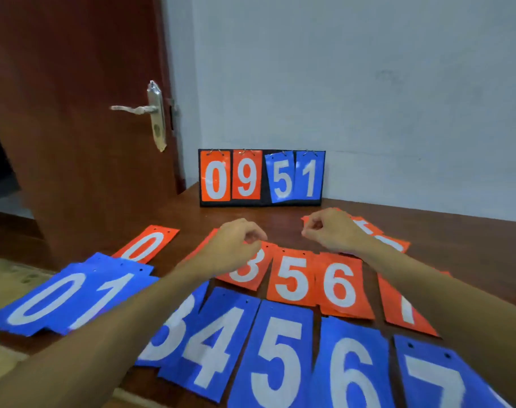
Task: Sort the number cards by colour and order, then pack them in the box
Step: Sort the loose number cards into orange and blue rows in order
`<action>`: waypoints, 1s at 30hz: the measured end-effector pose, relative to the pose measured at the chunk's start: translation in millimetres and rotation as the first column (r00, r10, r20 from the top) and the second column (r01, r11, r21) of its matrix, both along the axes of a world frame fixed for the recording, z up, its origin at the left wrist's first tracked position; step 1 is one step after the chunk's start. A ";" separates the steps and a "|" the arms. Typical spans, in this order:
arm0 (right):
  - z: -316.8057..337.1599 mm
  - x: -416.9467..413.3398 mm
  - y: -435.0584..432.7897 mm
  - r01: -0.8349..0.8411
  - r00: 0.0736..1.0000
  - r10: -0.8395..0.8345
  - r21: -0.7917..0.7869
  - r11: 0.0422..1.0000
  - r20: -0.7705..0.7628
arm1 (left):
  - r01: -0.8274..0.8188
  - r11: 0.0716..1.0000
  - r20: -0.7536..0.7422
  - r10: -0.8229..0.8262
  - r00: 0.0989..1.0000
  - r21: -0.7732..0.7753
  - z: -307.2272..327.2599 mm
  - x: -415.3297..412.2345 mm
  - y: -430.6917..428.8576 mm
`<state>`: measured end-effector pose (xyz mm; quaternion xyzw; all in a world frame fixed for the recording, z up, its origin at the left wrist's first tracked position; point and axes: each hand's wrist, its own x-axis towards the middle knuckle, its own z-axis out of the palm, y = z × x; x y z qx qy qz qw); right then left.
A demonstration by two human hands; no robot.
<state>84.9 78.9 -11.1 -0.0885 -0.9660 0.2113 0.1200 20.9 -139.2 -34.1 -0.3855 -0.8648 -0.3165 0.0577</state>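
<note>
Blue cards (280,354): the near row on the desk (457,248), edges overlapping. It reads 0, 1, then 3 to 7 rising rightward, so this colour looks sorted. The left forearm covers the gap after 1.
Orange 0 (146,245): lies alone at the far left, apparently heading the second row.
Left hand (236,245): fingers are curled down at the top edge of the orange 3 (248,272). Whether they pinch it, I cannot tell.
Scoreboard (262,178): upright against the wall, with 0, 9, 5 and 1 hanging on its rings.
Orange row (292,278): 3, 5, 6 and 7 lie side by side behind the blue ones, with gaps in the count not yet filled.
Right hand (330,231): fingers are curled in with the thumb against them, and nothing is visible in its hold.
Loose orange cards (393,244): an unsorted overlap beneath and beyond that hand, probably the source of the missing numbers.
Box: not in view.
</note>
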 end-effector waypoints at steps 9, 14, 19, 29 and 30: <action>-22.8 1.3 138.8 0.242 0.962 -0.245 0.039 0.970 0.121 | -0.121 0.990 0.114 0.128 0.985 -0.067 -27.6 -47.8 143.5; -46.2 -17.0 172.6 0.355 0.921 -0.348 -0.007 0.935 0.174 | -0.302 0.943 0.132 0.320 0.938 -0.141 -42.4 -61.6 191.6; -56.6 -30.0 170.1 0.430 0.892 -0.425 0.003 0.903 0.154 | -0.357 0.932 0.201 0.361 0.911 -0.056 -45.3 -57.8 211.6; -49.5 -4.3 171.0 0.391 0.874 -0.468 -0.385 0.836 -0.129 | -0.386 0.884 0.498 0.219 0.839 0.262 -22.5 -43.0 195.2; -45.6 -0.2 170.4 0.390 0.858 -0.495 -0.456 0.800 -0.135 | -0.415 0.855 0.530 0.207 0.822 0.310 -17.3 -41.5 189.9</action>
